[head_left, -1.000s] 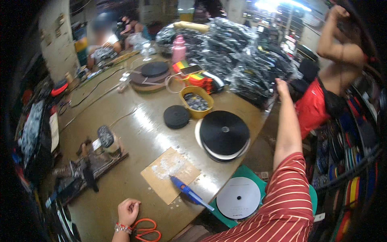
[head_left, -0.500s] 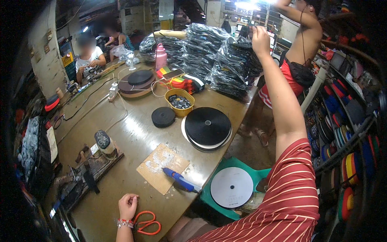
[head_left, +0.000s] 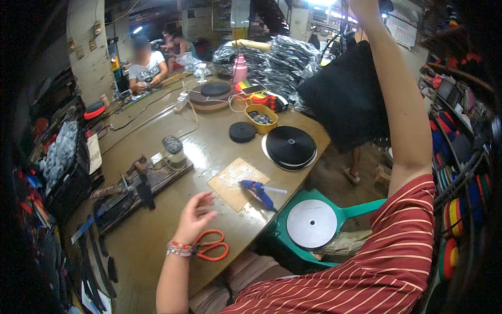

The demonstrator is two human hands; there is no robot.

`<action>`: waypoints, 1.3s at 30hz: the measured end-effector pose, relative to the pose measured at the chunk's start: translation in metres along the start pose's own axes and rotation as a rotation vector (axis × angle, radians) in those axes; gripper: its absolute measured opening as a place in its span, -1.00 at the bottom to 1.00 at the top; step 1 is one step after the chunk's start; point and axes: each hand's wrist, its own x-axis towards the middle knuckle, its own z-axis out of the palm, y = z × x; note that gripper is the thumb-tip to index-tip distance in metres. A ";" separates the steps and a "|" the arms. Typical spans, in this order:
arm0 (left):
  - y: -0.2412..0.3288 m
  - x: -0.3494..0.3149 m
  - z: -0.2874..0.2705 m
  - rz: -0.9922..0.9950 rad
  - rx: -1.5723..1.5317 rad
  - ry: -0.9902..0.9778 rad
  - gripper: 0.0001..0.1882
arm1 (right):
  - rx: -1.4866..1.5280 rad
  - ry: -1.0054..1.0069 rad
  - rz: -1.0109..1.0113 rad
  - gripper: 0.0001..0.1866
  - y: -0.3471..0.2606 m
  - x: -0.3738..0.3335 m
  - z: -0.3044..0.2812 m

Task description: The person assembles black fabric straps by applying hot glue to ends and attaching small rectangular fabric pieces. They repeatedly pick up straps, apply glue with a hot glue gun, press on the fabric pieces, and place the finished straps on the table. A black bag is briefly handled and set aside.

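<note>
Fabric: black, hangs between 6 and 7 o'clock from raised right hand, the nearer one; long axis roughly 12 to 6
Right fingers: cut by upper border; I cannot tell if they grip
Left hand: fingers apart, nothing inside; scissors just beside, at 5 o'clock
Table edge: runs 1 to 7 o'clock; floor shows beyond

Glossy brown table. Directly on its surface: square tan cardboard sheet, whitish residue on top; orange-handled metal scissors, near edge; small round black strap roll; just beside it, oval yellow plastic tub.
</note>
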 end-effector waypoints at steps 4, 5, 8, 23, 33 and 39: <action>0.053 -0.023 0.037 0.007 -0.408 -0.138 -0.12 | 0.287 -0.167 0.114 -0.67 -0.114 -0.041 0.029; 0.058 -0.029 0.039 -0.028 -0.673 -0.171 -0.07 | 0.192 -0.231 -0.096 -0.66 -0.138 -0.056 0.035; 0.052 -0.053 0.032 -0.091 -1.274 -0.487 -0.14 | 0.000 -0.387 -0.361 -0.64 -0.188 -0.108 0.045; -0.044 -0.137 -0.076 -0.207 -0.947 0.178 -0.55 | 0.451 -1.142 0.172 -0.63 -0.170 -0.190 0.090; -0.054 -0.106 -0.069 -0.385 -0.668 0.216 -0.54 | 0.165 -1.231 -0.217 -0.71 -0.137 -0.254 0.188; -0.078 -0.120 -0.058 -0.383 -0.776 0.267 -0.46 | -0.009 -1.310 -0.137 -0.80 -0.153 -0.403 0.283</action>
